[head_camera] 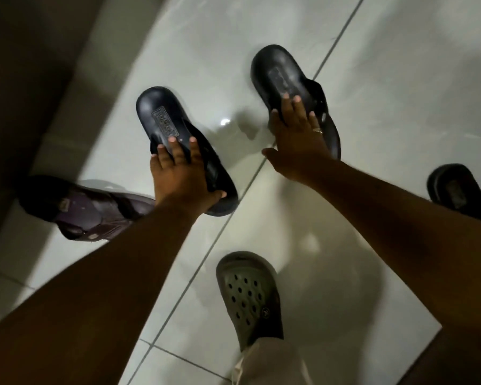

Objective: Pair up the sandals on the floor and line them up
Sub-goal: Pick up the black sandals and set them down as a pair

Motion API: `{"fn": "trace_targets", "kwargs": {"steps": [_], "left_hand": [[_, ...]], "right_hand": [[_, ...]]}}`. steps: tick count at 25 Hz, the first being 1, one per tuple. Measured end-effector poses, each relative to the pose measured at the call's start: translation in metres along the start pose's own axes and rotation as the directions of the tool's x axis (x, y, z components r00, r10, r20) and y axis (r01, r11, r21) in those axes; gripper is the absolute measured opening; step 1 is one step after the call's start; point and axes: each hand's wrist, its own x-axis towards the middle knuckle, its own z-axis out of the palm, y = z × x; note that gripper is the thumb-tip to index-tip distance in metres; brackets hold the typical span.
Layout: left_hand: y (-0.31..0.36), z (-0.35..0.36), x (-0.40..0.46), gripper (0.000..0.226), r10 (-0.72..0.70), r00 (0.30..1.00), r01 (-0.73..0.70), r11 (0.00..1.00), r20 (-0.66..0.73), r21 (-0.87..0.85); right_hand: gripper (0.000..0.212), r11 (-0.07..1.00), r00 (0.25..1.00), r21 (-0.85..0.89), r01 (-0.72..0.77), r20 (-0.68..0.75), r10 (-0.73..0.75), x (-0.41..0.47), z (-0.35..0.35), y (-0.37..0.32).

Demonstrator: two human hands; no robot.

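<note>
Two matching black slide sandals lie apart on the white tiled floor. My left hand (181,173) grips the left black sandal (161,115) over its strap, thumb under the edge. My right hand (297,134) lies with spread fingers on the strap of the right black sandal (278,70), thumb stretched off to the side. A purple-brown sandal (86,209) lies at the left, partly behind my left forearm. Another dark sandal (456,190) sits at the right edge, partly cut off.
My foot in a grey-green perforated clog (247,295) stands on the floor (206,51) at the bottom centre. A dark wall with a pale skirting (75,87) runs along the left side. Dark grout lines cross the tiles.
</note>
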Motion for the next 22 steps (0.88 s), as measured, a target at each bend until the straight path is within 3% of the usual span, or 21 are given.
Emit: {"fn": "trace_targets", "kwargs": {"steps": [2,4,6,7,11,14,17,22], "left_hand": [[0.007,-0.002,0.005,0.125,-0.02,1.0,0.02,1.0,-0.001,0.0],[0.017,-0.003,0.008,0.124,-0.046,0.999,0.046,0.999,0.0,-0.019],[0.024,-0.005,0.009,0.124,-0.073,0.997,0.073,0.997,-0.006,-0.039],[0.027,-0.007,0.01,0.123,-0.087,0.996,0.087,0.995,-0.008,-0.048],[0.037,-0.013,0.017,0.124,-0.143,0.99,0.144,0.988,0.013,-0.06],[0.043,-0.019,0.022,0.125,-0.152,0.988,0.15,0.984,-0.01,-0.101],[0.032,-0.027,0.03,0.124,-0.089,0.988,0.064,0.979,-0.123,-0.193],[0.027,-0.023,0.042,0.119,-0.045,0.998,0.035,0.979,-0.05,-0.2]], "right_hand": [[0.083,0.998,0.987,-0.055,-0.025,-0.158,0.016,0.003,0.0,0.011],[0.096,0.976,0.951,0.007,-0.218,-0.222,0.214,0.008,-0.003,0.028],[0.107,0.898,0.914,0.191,-0.395,-0.016,0.406,0.01,-0.004,0.043],[0.106,0.879,0.911,0.245,-0.41,0.07,0.406,0.011,-0.001,0.047],[0.096,0.961,0.985,0.218,-0.17,0.038,0.166,0.042,-0.005,0.02],[0.096,0.987,1.0,0.161,0.004,-0.004,-0.003,0.074,-0.019,-0.007],[0.094,0.984,0.997,0.159,0.075,-0.031,-0.071,0.081,-0.023,-0.011],[0.082,0.972,0.991,0.201,0.124,0.028,-0.132,0.081,-0.02,0.015]]}}
